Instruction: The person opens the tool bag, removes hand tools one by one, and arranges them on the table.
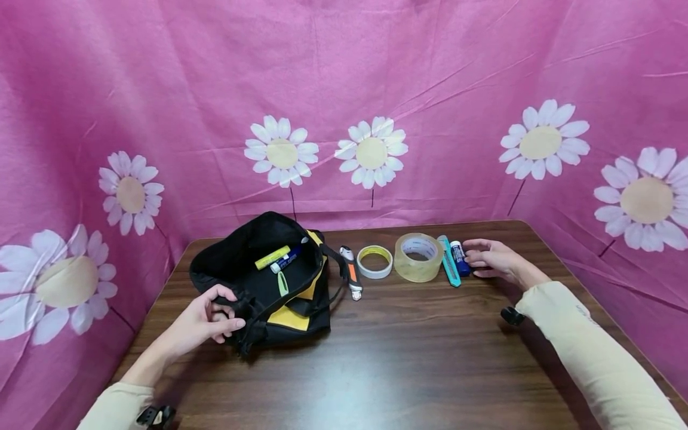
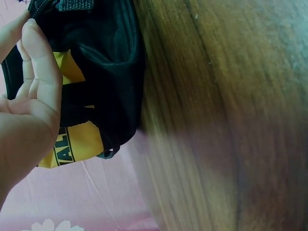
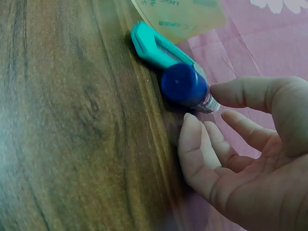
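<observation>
At the table's left side a black and yellow zip bag [image 1: 292, 319] lies with its mouth open. My left hand [image 1: 206, 316] pinches the near left edge of that mouth between thumb and fingers. Inside the bag are a yellow tube [image 1: 272, 257], a blue and white stick [image 1: 285, 261] and a light green piece [image 1: 282, 283]. At the right end of a row of items, my right hand [image 1: 494, 259] is beside a blue glue stick [image 3: 185, 85], its fingers loosely bent and spread, fingertips right at its side. A teal box cutter [image 1: 448, 261] lies along the glue stick's left.
Right of the bag lies a grey and orange utility knife [image 1: 351, 272], its top near the bag's strap. A white tape roll [image 1: 375, 273] and a wide clear tape roll [image 1: 407, 272] follow. Behind the wooden table [image 1: 398, 352] hangs a pink flowered cloth [image 1: 333, 71].
</observation>
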### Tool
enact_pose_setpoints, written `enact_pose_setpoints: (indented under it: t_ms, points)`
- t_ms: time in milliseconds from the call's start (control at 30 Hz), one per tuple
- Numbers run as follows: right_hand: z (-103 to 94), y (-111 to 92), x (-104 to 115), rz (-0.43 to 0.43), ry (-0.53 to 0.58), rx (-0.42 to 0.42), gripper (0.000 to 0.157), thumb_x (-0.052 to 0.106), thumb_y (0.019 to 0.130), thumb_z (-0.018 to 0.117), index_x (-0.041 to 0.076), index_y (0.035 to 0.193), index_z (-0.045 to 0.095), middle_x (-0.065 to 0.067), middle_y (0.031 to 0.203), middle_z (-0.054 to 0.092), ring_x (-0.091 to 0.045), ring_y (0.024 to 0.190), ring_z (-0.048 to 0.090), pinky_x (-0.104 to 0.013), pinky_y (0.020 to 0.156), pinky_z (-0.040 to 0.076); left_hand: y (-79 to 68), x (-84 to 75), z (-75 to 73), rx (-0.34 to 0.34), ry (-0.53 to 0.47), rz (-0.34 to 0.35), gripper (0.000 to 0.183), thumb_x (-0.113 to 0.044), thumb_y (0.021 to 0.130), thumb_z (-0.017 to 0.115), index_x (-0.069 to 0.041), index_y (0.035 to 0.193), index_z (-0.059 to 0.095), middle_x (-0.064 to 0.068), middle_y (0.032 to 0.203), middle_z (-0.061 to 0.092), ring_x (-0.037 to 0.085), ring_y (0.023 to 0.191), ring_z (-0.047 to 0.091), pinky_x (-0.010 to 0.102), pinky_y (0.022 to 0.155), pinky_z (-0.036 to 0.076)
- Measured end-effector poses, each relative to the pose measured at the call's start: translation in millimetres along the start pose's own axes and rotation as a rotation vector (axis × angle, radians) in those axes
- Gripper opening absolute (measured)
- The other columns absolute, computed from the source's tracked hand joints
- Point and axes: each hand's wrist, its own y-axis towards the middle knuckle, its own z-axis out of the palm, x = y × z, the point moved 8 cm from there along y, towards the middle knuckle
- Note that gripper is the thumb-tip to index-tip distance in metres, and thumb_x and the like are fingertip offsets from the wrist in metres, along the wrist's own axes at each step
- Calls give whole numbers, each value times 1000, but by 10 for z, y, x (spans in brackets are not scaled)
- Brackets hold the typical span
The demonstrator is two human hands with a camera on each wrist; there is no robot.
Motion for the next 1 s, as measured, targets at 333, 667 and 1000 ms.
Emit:
enact_pose_setpoints:
  t_ms: [333, 667, 1000]
  points:
    - [-45, -4, -8, 10, 25, 18, 68, 17, 103, 60, -3, 156, 22, 5, 105, 65, -9, 92, 64, -34, 79, 59, 54, -36, -4, 33, 2, -1, 44, -2, 89, 77, -6, 116, 43, 9, 83, 60, 20, 62, 64, 46, 52, 58]
    - [-10, -30, -5, -5, 28, 23, 62, 16, 104, 59, -3, 153, 27, 4, 108, 65, -10, 92, 65, -35, 79, 58, 57, -39, 1, 45, 9, 0, 43, -2, 89, 77, -6, 115, 43, 9, 82, 61, 19, 64, 65, 45, 51, 58]
    - [-55, -99, 83, -5, -8, 1, 61, 16, 104, 59, -4, 153, 28, 2, 108, 65, -13, 94, 65, -37, 79, 59, 52, -36, 6, 44, 3, -12, 44, -3, 88, 77, -6, 116, 43, 10, 83, 61, 19, 64, 65, 42, 52, 58]
